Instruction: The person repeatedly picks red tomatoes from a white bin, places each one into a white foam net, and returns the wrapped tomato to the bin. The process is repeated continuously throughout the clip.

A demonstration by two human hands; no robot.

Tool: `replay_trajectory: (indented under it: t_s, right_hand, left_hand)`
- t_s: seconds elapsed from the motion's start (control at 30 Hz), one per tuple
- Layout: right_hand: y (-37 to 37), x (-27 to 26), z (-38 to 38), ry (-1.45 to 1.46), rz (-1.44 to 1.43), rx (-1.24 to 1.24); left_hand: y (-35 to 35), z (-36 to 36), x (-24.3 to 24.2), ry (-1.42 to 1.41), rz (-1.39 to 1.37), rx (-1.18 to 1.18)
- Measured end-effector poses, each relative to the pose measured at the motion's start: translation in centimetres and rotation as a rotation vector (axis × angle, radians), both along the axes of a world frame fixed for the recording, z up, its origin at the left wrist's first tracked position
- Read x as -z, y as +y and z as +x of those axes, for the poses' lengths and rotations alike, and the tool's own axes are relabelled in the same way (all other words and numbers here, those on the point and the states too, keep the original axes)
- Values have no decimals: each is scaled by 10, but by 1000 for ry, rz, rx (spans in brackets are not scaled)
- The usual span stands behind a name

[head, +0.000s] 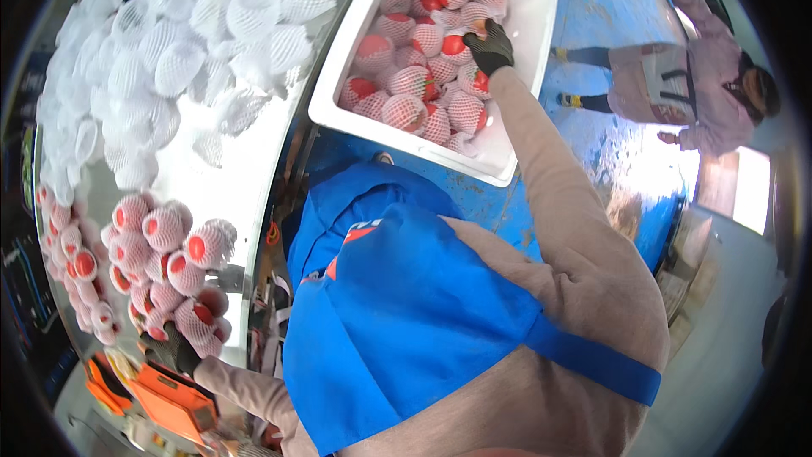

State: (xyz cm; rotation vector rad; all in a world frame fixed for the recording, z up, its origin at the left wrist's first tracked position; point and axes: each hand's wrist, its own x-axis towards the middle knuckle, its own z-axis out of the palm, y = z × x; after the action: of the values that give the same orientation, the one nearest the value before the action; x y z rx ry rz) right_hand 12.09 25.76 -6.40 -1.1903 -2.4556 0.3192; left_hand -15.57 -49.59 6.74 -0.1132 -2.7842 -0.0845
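My right hand, in a dark fingerless glove, reaches into a white foam box. Its fingers are over red tomatoes wrapped in pink-tinged foam nets, beside one showing bare red skin. Whether the fingers grip anything cannot be told. At the lower left, my left hand, gloved alike, is against the near end of a heap of netted tomatoes on a shiny table. The heap partly hides those fingers, so their hold is unclear.
Many white foam nets are piled over the table's far part. Another row of netted tomatoes runs along its outer edge. Orange containers stand by the table end. On the blue floor, a person stands beyond the box.
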Motion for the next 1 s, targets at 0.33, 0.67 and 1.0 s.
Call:
replay_trajectory:
  t_s: [0.33, 0.67, 1.0]
  right_hand:
    - [46, 16, -149, -467, 308, -172]
    - [63, 9, -167, -553, 279, -268]
    - [-109, -97, -45, 504, -1216, -644]
  left_hand:
    - [175, 93, -31, -82, 162, 416]
    - [262, 152, -21, -435, 401, 466]
    - [428, 147, 0, -1323, 1560, 540]
